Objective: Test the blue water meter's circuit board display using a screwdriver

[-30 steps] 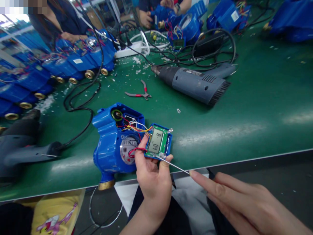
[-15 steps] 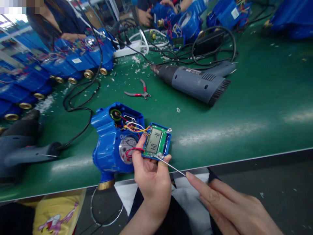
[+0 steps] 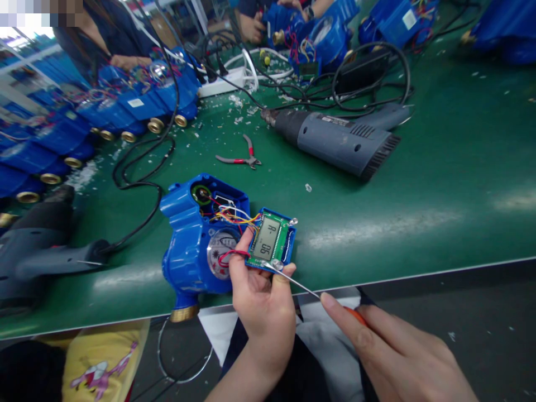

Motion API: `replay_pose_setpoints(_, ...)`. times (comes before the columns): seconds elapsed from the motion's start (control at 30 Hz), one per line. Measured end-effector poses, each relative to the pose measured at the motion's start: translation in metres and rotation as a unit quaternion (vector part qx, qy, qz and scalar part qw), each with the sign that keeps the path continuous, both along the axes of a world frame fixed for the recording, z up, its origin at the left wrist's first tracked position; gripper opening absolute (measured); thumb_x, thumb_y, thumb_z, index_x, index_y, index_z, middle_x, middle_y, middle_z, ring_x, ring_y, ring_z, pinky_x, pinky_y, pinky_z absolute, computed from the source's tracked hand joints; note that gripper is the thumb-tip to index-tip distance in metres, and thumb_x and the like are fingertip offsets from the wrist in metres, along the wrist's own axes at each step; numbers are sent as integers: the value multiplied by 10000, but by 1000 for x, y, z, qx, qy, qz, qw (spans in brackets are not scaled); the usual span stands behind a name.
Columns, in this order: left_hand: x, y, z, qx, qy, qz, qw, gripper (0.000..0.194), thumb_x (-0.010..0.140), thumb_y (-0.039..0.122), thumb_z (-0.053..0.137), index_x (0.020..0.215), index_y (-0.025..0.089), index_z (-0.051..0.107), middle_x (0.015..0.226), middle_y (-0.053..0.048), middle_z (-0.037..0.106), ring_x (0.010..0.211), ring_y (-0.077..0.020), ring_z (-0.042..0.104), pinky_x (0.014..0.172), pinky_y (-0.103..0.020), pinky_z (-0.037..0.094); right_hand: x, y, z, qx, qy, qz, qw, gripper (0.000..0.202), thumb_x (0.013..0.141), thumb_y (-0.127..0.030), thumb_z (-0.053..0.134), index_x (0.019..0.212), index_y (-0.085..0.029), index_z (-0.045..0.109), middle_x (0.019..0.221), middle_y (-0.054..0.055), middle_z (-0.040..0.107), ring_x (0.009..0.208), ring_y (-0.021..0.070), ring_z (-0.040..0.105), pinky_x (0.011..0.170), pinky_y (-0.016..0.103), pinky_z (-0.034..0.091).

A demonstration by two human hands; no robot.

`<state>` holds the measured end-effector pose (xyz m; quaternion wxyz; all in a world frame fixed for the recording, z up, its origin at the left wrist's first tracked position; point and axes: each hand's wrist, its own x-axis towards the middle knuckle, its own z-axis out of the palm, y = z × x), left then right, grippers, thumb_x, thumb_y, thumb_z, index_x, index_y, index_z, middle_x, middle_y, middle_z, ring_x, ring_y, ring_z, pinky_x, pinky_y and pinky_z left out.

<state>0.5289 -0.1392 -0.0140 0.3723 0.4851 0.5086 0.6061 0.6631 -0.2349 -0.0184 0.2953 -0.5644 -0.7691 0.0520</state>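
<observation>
My left hand [image 3: 266, 301] is closed around the lower edge of a small blue-framed circuit board [image 3: 271, 240] whose display shows characters. Several coloured wires [image 3: 234, 214] run from the board to an open blue water meter [image 3: 184, 251] on the table's front edge, left of the hand. My right hand [image 3: 389, 346], at the lower right, grips a screwdriver [image 3: 307, 289] with a thin metal shaft and an orange handle, mostly hidden by the fingers. The shaft's tip reaches the board's lower edge, beside a clear blob near my left thumb.
Pliers [image 3: 247, 156] and a grey heat gun [image 3: 339, 139] lie beyond the meter on the green table [image 3: 419, 184]. Another heat gun [image 3: 37, 251] is at the left. Blue meters [image 3: 142, 106], cables and a power strip [image 3: 221, 82] stand farther back, near other people's hands.
The display characters have changed. More of the screwdriver's orange handle shows between my right fingers. The whole view has shifted slightly, while my left hand keeps its hold on the board.
</observation>
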Motion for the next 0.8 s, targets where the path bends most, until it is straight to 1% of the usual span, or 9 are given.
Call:
replay_pose_setpoints(0.17, 0, 0, 0, -8, 9, 3, 1000, 603, 680, -59, 701, 1205, 215, 589, 1076, -14, 757, 990, -130, 717, 828, -108, 546, -2, -2, -6, 19, -14, -12, 1000, 448, 913, -9, 341, 1278, -156, 556, 709, -12, 595, 528, 80, 578, 528, 196, 439)
replay_pose_setpoints(0.27, -1, 0, -1, -20, 10, 9, 1000, 625, 664, -50, 721, 1220, 200, 582, 1115, -41, 744, 992, -147, 718, 832, -128, 555, -2, -3, -9, 22, -13, -14, 1000, 453, 910, 6, 353, 1278, -153, 563, 734, -5, 600, 548, 78, 578, 548, 197, 432)
replay_pose_setpoints(0.37, -1, 0, -2, -16, 8, 11, 1000, 630, 666, -45, 721, 1231, 191, 573, 1157, -60, 726, 1008, -157, 713, 842, -140, 556, -2, -3, -10, 29, -12, -17, 999, 445, 912, 12, 364, 1267, -151, 576, 750, 0, 609, 562, 79, 582, 563, 200, 433)
replay_pose_setpoints(0.47, -1, 1, -1, -10, 4, 5, 1000, 607, 674, -44, 710, 1218, 188, 569, 1124, -49, 740, 1002, -146, 714, 841, -136, 556, -3, -3, -10, 36, -14, -22, 999, 439, 915, 8, 367, 1255, -158, 589, 754, 1, 613, 563, 86, 580, 563, 209, 433)
replay_pose_setpoints(0.57, 0, 1, -1, -20, 2, 7, 1000, 619, 666, -44, 716, 1217, 187, 556, 1114, -47, 744, 991, -148, 718, 837, -146, 565, -2, -3, -10, 35, -14, -23, 999, 437, 915, 5, 365, 1249, -157, 596, 752, 4, 610, 573, 89, 583, 564, 205, 438)
replay_pose_setpoints(0.67, 0, 1, -1, -30, -1, 11, 999, 636, 660, -55, 713, 1224, 189, 548, 1148, -51, 732, 1002, -152, 715, 838, -151, 569, -1, -4, -13, 26, -23, -14, 999, 460, 913, 6, 372, 1299, -153, 566, 777, 14, 612, 607, 89, 595, 583, 198, 447)
replay_pose_setpoints(0.8, 0, 2, -1, -30, -10, 8, 999, 635, 658, -64, 711, 1215, 196, 552, 1124, -36, 740, 995, -147, 717, 835, -144, 568, 1, -7, -18, 20, -29, -5, 999, 518, 915, 3, 378, 1393, -163, 491, 844, 33, 634, 678, 101, 619, 647, 206, 473)
